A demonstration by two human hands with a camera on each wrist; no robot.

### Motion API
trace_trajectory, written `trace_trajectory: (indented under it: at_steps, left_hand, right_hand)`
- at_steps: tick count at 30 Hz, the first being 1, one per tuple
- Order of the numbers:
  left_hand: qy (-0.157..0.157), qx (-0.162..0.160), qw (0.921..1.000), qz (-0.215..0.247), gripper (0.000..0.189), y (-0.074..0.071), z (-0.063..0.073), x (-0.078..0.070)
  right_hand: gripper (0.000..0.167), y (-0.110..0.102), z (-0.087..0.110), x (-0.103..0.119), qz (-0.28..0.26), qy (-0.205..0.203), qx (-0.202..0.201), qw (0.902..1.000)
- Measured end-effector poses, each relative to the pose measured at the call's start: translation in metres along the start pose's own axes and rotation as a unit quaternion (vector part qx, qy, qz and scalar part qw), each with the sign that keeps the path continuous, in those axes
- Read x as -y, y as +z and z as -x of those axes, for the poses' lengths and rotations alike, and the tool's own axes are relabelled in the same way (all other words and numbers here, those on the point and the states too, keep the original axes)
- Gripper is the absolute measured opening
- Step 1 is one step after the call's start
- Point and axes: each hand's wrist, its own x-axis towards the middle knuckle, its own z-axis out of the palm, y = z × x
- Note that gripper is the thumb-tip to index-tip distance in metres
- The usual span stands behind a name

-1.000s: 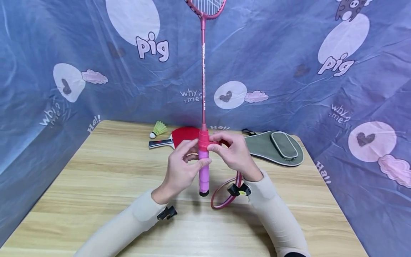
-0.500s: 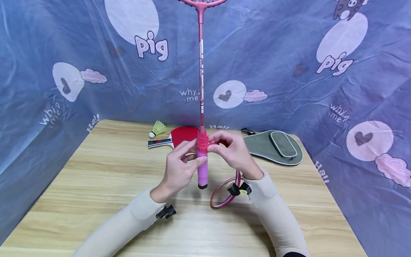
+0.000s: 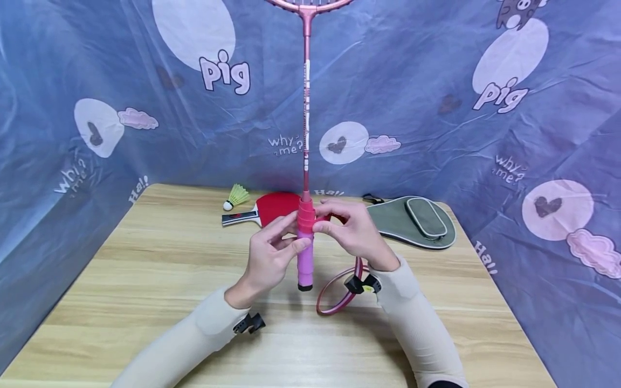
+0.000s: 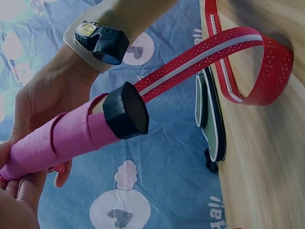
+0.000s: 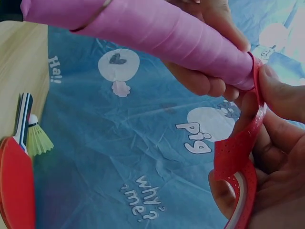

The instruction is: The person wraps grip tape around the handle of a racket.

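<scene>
Centrally, the racket (image 3: 306,124) stands between left grip (image 3: 267,256), pinching its handle (image 3: 305,263), and right grip (image 3: 356,230), pinching tape (image 5: 233,155).

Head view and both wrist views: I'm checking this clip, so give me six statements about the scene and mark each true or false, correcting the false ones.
1. The left hand's grip holds the racket by its handle. True.
2. The racket lies flat on the table. False: it is held up off the table.
3. The right hand's grip pinches the red tape. True.
4. The bag is to the right of the paddle in the head view. True.
5. The shuttlecock lies on the bag. False: it is on the table, near the paddle.
6. The loose length of red tape hangs perfectly straight. False: it bends into a loop.
</scene>
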Motion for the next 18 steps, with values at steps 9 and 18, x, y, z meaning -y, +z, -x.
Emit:
trace_trajectory:
  at_steps: [9,18]
  left_hand:
    - [-0.005,0.024,0.9996,0.015,0.059,-0.0022,0.0005,0.0005]
    - [-0.015,0.040,0.9978,0.050,0.057,-0.0024,-0.0007,-0.0028]
  right_hand:
    - [0.023,-0.0039,0.0004,0.0013,-0.003,0.002,0.019,0.9998]
    - [0.021,-0.0062,0.0010,0.0021,-0.037,-0.004,0.030,0.9989]
